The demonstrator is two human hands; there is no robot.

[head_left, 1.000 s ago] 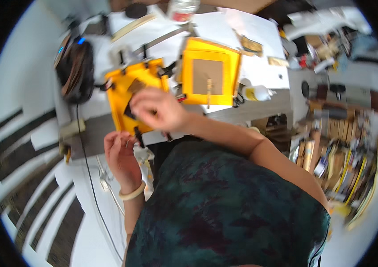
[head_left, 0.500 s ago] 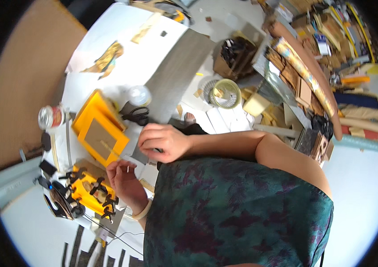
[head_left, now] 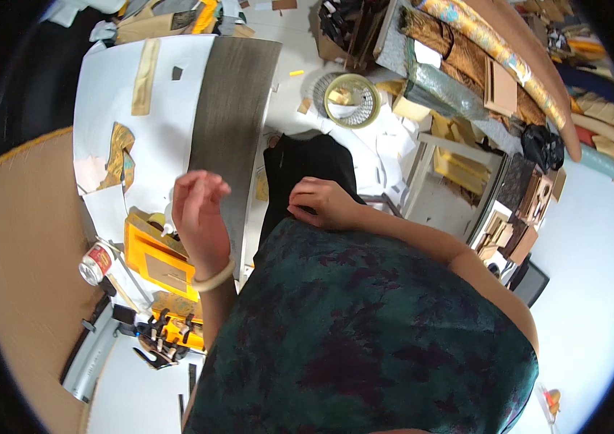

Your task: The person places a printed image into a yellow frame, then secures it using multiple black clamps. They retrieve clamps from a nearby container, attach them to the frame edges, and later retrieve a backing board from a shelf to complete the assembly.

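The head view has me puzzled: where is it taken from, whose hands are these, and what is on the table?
There is no robot here, just a person with two bare hands. The picture comes from the left one of two cameras worn on the head, looking down; its wide lens bends straight edges.

The left hand, above a pale bracelet, is raised with fingers loosely curled, and looks empty. The right hand is curled in front of the body; whether it holds something small, I can't tell.

On the table lie white sheeting, a gold patterned scrap, a pale strip and a yellow piece with a brown panel. A jar with a red label is farther left.
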